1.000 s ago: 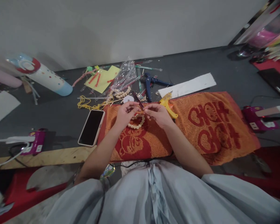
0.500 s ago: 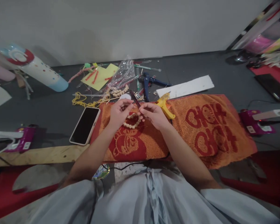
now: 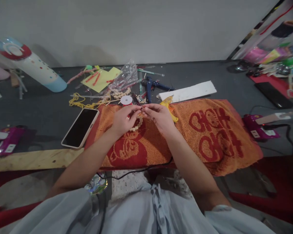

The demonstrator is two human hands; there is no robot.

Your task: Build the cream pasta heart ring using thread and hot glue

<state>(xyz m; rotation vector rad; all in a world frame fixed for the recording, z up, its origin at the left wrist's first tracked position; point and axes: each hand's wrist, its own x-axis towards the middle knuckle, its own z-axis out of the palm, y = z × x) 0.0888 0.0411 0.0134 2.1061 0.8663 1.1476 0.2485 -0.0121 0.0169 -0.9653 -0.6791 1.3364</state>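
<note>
Pinching a blurred dark bit (image 3: 142, 109), the left hand (image 3: 123, 118) and right hand (image 3: 162, 119) meet over the towel (image 3: 158, 146) on the far side of the beads (image 3: 134, 128).

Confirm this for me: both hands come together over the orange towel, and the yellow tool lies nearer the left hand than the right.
Wrong on one point: the yellow tool lies nearer the right hand than the left hand, as the head view shows. Both hands do come together over the orange towel.
</note>
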